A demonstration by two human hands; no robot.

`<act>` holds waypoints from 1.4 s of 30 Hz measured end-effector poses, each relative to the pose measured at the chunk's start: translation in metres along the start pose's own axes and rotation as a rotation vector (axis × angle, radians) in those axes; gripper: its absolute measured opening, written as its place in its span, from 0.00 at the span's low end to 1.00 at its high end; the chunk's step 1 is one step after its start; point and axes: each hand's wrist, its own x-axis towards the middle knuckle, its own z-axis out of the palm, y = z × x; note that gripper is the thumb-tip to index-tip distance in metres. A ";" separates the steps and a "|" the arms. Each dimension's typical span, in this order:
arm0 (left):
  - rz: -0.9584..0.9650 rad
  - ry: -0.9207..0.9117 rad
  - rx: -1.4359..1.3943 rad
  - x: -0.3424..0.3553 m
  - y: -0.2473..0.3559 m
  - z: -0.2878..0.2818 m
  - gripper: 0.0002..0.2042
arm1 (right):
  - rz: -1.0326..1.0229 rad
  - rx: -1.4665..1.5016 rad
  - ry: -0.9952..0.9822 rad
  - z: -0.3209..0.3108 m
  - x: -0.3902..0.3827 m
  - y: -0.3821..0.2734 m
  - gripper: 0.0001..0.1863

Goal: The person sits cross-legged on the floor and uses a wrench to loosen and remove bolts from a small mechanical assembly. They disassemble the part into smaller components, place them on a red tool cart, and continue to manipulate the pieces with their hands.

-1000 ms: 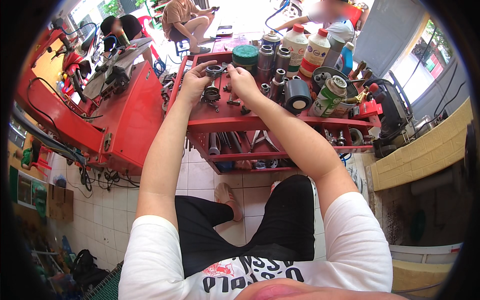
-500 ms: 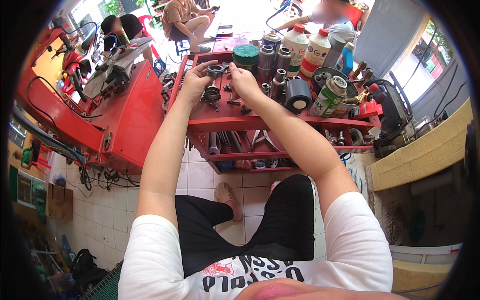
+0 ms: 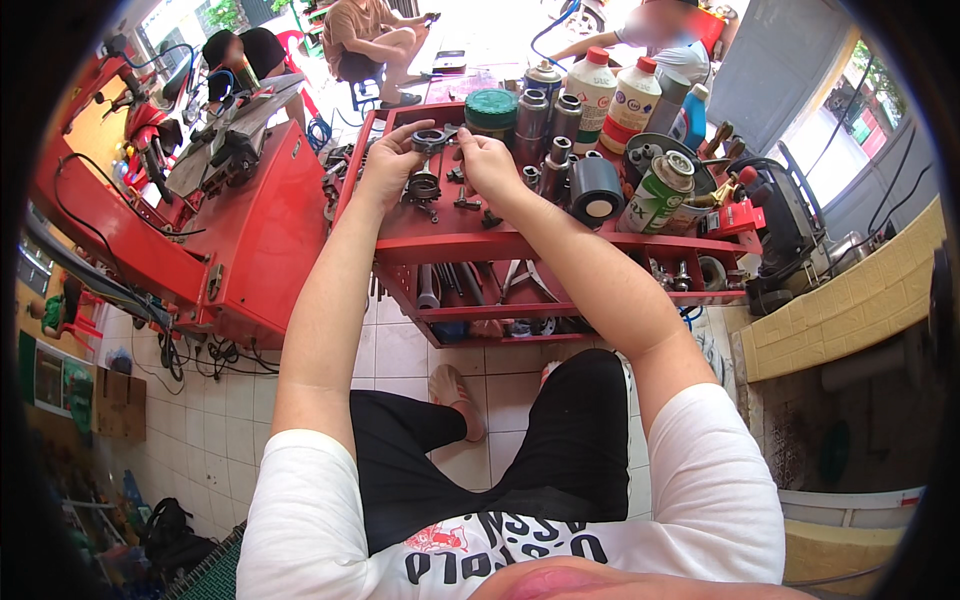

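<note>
Above the top tray of the red tool cart (image 3: 480,243), my left hand (image 3: 385,168) pinches a dark metal part with a round ring (image 3: 429,137), its fingers reaching along the ring's far side. My right hand (image 3: 490,168) is closed at the other end of that part, thumb up; its fingertips are partly hidden. Just below the ring, another round dark metal piece (image 3: 424,186) shows; whether the two are joined I cannot tell. Small metal fittings (image 3: 466,202) lie on the tray beside my right wrist. Behind the hands stands a green-lidded tub (image 3: 492,108).
Metal sockets (image 3: 532,115), red-capped bottles (image 3: 594,90), a black cylinder (image 3: 595,190) and a green-and-white can (image 3: 660,190) crowd the tray's right. A red machine cabinet (image 3: 262,235) stands left. Wrenches (image 3: 428,288) lie on the lower shelf. Several people sit beyond the cart.
</note>
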 end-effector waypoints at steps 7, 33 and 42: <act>-0.001 0.027 0.012 -0.001 0.001 0.003 0.24 | -0.001 0.092 0.041 0.007 -0.005 -0.002 0.21; -0.001 0.001 0.019 -0.002 0.002 0.002 0.25 | 0.050 0.032 0.026 0.001 -0.004 -0.006 0.16; 0.000 0.001 0.017 -0.001 -0.001 -0.003 0.25 | -0.038 0.066 0.094 0.011 -0.007 -0.009 0.17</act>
